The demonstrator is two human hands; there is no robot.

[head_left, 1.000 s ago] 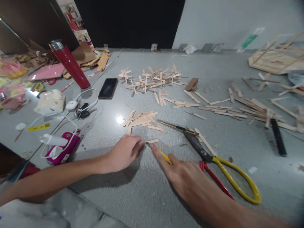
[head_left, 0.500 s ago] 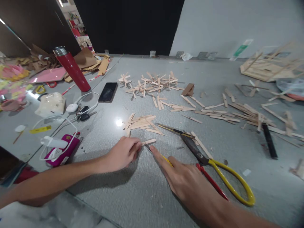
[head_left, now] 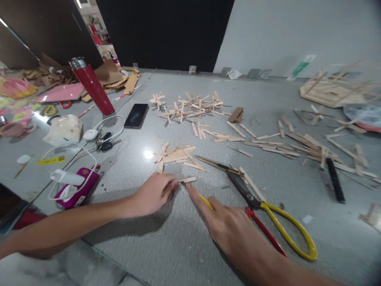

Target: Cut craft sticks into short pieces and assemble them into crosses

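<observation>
Between thumb and fingers, my left hand (head_left: 156, 193) pinches one end of a wooden craft stick (head_left: 189, 179); the stick's rounded free end points right. My right hand (head_left: 232, 228) is wrapped round a yellow-handled craft knife (head_left: 206, 201), its index finger stretched along the top. The knife's dark blade meets the craft stick just beside my left fingertips. A pile of craft sticks (head_left: 175, 154) lies just beyond my left hand. Scissors with one yellow and one red handle loop (head_left: 309, 246) lie partly under my right forearm. A second craft knife (head_left: 220, 165) rests across their blades.
Farther back lie a cluster of joined sticks (head_left: 196, 105) and a black phone (head_left: 136, 115). At left stand a red flask (head_left: 93, 89), keys (head_left: 105, 146) and a purple power bank (head_left: 79, 188) with a white cable. A black marker-like tube (head_left: 335, 180) and a stick frame (head_left: 333, 93) are at right.
The blade stays at the craft stick by my left fingertips, and the stick's free end has tipped slightly down. Both hands keep their grips; the camera view has shifted a little.
</observation>
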